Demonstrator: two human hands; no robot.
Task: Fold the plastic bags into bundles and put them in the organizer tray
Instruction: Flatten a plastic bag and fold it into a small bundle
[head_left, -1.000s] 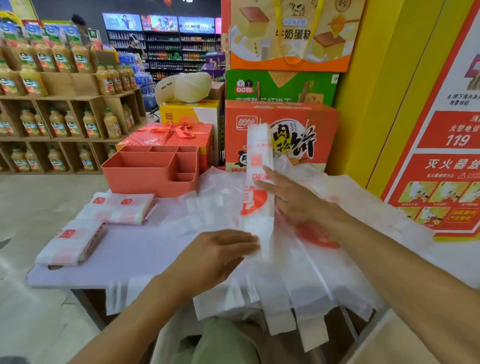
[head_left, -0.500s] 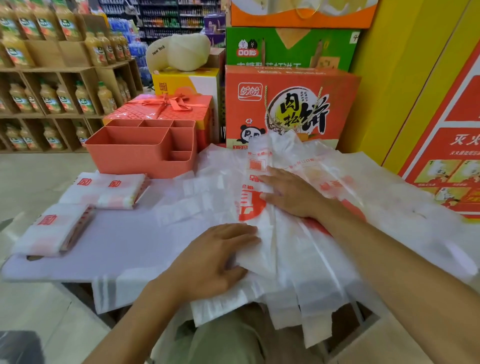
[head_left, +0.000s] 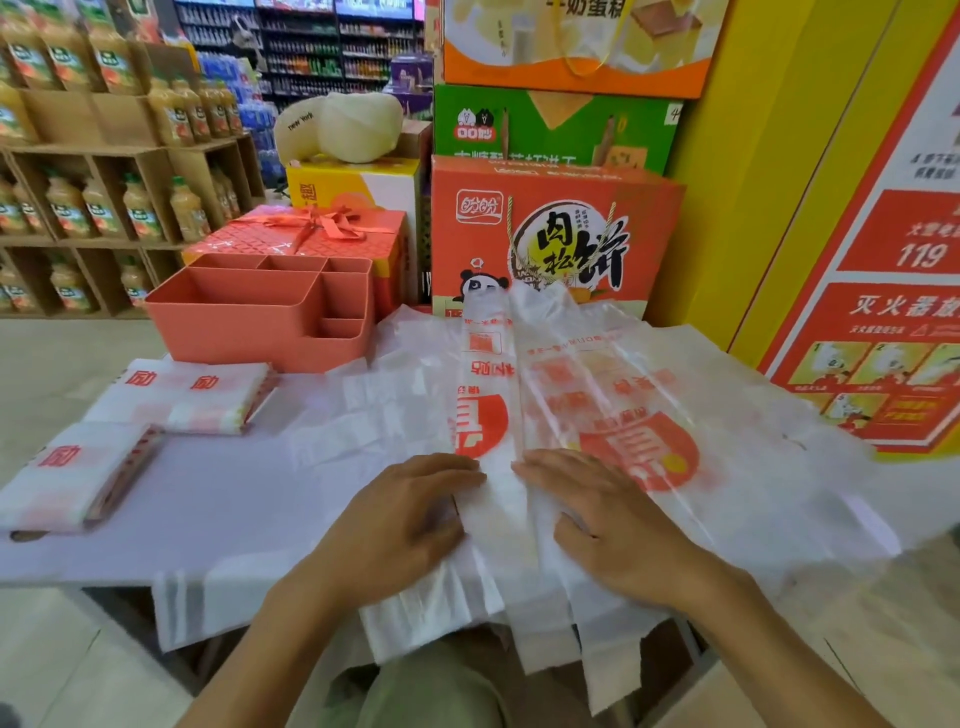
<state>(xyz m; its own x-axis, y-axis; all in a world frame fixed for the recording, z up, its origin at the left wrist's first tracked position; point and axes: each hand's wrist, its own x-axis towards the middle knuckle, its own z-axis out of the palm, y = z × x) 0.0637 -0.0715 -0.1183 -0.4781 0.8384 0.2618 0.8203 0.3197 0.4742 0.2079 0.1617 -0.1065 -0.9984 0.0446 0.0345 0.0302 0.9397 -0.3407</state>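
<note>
A heap of white plastic bags with red print (head_left: 649, 415) covers the right half of the table. On top lies one bag folded lengthwise into a narrow strip (head_left: 485, 395), running away from me. My left hand (head_left: 410, 519) presses flat on the strip's near end from the left. My right hand (head_left: 613, 519) lies flat beside it on the right, fingers straight. The coral organizer tray (head_left: 260, 332) stands empty at the back left. Two folded bundles (head_left: 208, 397) (head_left: 67, 478) lie at the table's left.
The pale table (head_left: 234, 493) shows bare surface in the left middle. Bag handles hang over the near edge. A red gift box (head_left: 311, 234) and an orange carton (head_left: 550, 239) stand behind the tray. A yellow wall lies to the right, drink shelves to the far left.
My right hand slid down the folded strip toward me and now lies next to the left hand. The strip, raised at its far end before, now lies flat. The camera tilted down.
</note>
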